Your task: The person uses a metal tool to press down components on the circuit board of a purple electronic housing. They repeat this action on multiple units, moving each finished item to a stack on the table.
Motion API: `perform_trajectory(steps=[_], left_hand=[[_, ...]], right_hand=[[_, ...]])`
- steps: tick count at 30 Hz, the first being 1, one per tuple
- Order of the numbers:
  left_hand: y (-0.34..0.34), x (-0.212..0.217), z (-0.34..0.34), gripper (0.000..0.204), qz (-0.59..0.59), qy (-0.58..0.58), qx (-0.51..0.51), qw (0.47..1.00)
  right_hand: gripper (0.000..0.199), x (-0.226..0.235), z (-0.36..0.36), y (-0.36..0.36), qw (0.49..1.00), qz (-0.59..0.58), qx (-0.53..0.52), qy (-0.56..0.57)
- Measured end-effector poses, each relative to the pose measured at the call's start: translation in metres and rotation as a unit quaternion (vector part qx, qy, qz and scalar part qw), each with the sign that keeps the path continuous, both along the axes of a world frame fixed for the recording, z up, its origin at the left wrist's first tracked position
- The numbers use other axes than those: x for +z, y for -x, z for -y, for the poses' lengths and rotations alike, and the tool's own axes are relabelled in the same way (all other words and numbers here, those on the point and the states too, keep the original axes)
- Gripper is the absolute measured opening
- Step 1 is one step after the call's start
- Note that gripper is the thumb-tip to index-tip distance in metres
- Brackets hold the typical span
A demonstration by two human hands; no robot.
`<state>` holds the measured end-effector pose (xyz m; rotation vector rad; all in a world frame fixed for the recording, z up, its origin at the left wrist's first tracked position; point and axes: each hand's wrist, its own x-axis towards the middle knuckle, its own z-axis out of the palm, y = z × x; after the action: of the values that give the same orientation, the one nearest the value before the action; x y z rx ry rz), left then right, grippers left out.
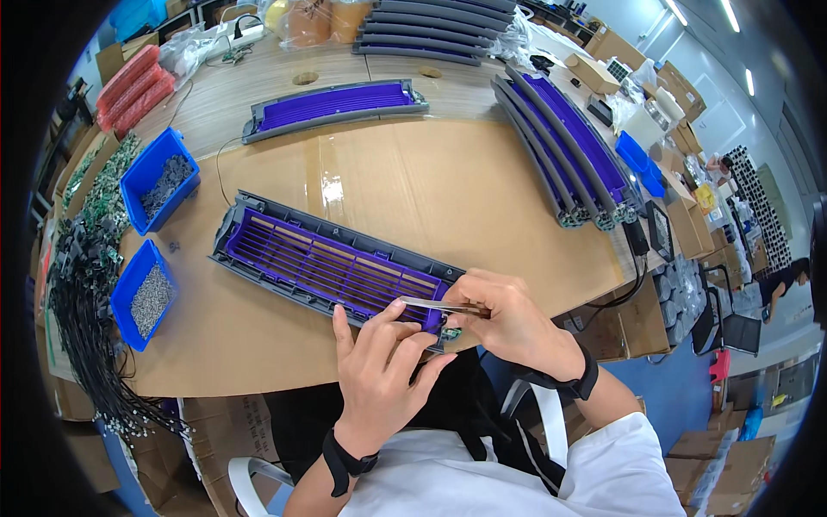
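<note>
A long dark grey housing with a purple slatted grille point(319, 258) lies slantwise on the cardboard in front of me. At its right end, my right hand point(521, 327) pinches a pair of metal tweezers point(435, 305), which point left across the grille. My left hand point(379, 362) grips the near edge of that same end, its thumb low and its fingers on top. A small green circuit board point(450, 333) shows between the hands at the housing's end. Fingers hide part of this corner, so what the tweezers touch, if anything, cannot be made out.
Two blue bins point(159, 181) of small parts stand left, beside a bundle of black cables point(86, 310). Another purple-grilled housing point(336, 108) lies behind. Several more housings point(568, 146) rest at right, and a stack point(431, 30) at the back. Cardboard point(413, 189) covers the table.
</note>
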<state>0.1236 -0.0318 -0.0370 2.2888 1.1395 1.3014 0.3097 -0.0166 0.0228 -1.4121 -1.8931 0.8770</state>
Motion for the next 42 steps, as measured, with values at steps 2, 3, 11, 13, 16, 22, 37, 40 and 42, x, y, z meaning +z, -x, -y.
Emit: perform_trajectory(steps=[2, 3, 11, 13, 16, 22, 37, 40, 42], left_hand=[[0.000, 0.000, 0.000, 0.026, -0.002, 0.002, 0.004, 1.000], [0.000, 0.000, 0.000, 0.025, -0.002, 0.006, 0.005, 1.000], [0.000, 0.000, -0.001, 0.027, -0.004, -0.005, 0.000, 1.000], [0.001, 0.000, -0.001, 0.026, -0.002, -0.005, 0.001, 1.000], [0.005, 0.002, -0.004, 0.026, 0.001, -0.003, -0.012, 1.000], [0.036, 0.012, -0.018, 0.025, -0.009, 0.029, -0.083, 0.996], [0.044, 0.012, -0.022, 0.026, 0.001, 0.019, -0.110, 0.994], [0.044, 0.011, -0.021, 0.025, -0.001, 0.021, -0.102, 0.995], [0.044, 0.012, -0.022, 0.025, -0.008, 0.016, -0.104, 0.994]], right_hand=[[0.017, 0.003, -0.002, -0.001, 0.999, 0.040, 0.014, -0.016], [0.018, 0.005, -0.002, -0.002, 0.998, 0.060, 0.022, -0.024], [0.024, 0.006, -0.001, -0.005, 0.983, 0.154, 0.058, -0.080], [0.024, 0.006, -0.003, -0.005, 0.983, 0.152, 0.066, -0.084], [0.022, 0.005, -0.006, -0.004, 0.987, 0.119, 0.075, -0.074], [0.018, -0.007, -0.009, 0.007, 0.995, 0.042, 0.083, -0.042], [0.021, -0.008, -0.016, 0.009, 0.993, 0.028, 0.113, -0.025], [0.026, -0.012, -0.017, 0.009, 0.993, 0.009, 0.118, -0.017], [0.028, -0.012, -0.017, 0.008, 0.992, -0.004, 0.122, -0.017]])
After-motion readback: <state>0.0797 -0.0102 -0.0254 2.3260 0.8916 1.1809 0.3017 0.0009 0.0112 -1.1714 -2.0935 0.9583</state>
